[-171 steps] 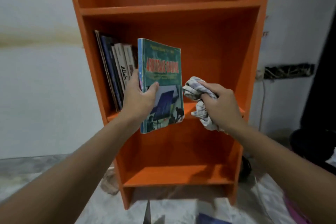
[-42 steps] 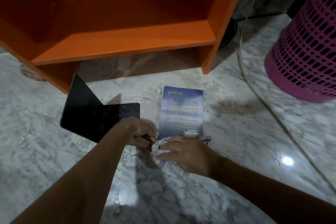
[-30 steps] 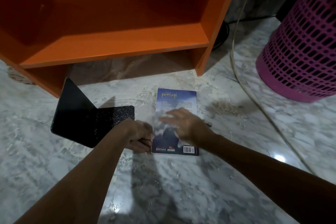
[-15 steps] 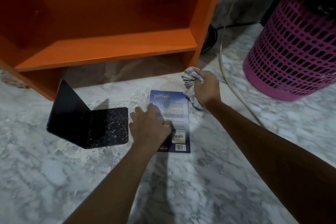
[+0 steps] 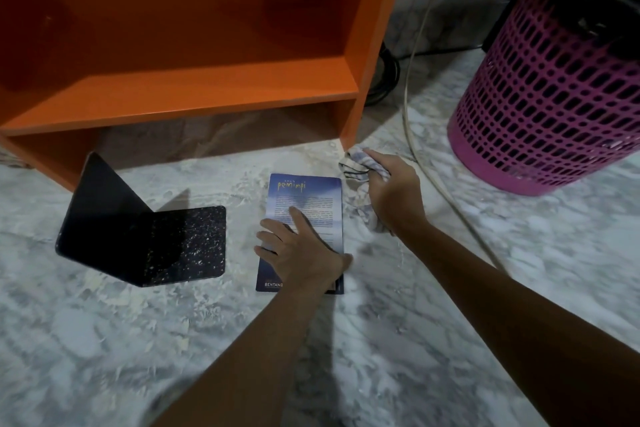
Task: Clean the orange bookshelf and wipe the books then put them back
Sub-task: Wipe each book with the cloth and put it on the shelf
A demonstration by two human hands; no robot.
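Marble floor (image 5: 398, 340) before orange bookshelf (image 5: 214, 87) | blue book (image 5: 311, 204) flat, pinned under open left hand (image 5: 298, 253) | right hand (image 5: 394, 191) clenching cloth (image 5: 360, 170) beside it | step: wiping cover | next: sweep, reshelve

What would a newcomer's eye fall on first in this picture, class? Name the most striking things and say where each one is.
The bright orange bookshelf fills the upper left, its bottom shelf bare. On the marble floor before it lies a blue book, pressed flat by the left hand, while the right hand grips a crumpled cloth just beside the book's far corner. A pink perforated basket stands at the right, and a black bookend sits left of the book.
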